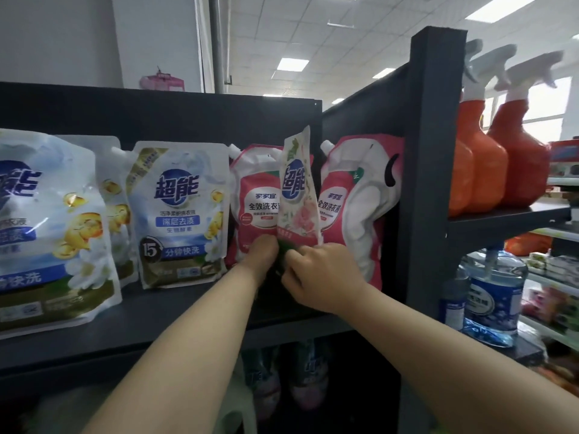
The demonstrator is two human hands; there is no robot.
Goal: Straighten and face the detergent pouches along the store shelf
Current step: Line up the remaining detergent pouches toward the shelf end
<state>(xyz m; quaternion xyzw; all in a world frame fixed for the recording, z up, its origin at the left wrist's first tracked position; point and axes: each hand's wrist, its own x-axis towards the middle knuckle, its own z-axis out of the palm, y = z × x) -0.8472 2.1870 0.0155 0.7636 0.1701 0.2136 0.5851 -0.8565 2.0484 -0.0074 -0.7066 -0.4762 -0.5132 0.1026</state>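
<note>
On the store shelf (156, 317), my left hand (261, 250) and right hand (316, 274) pinch the bottom edge of a floral detergent pouch (297, 195), upright and edge-on between two pink pouches (257, 198). I judge it best turned from the base, label forward, neighbours undisturbed. It is slim, cream, rose-printed, blue-logoed.

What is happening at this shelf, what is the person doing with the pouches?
A person is tidying detergent pouches on a dark shelf. The left hand and right hand both grip the bottom of a floral pouch, which stands upright but turned edge-on between two pink pouches. The blue-and-white pouches further left face forward.
</note>
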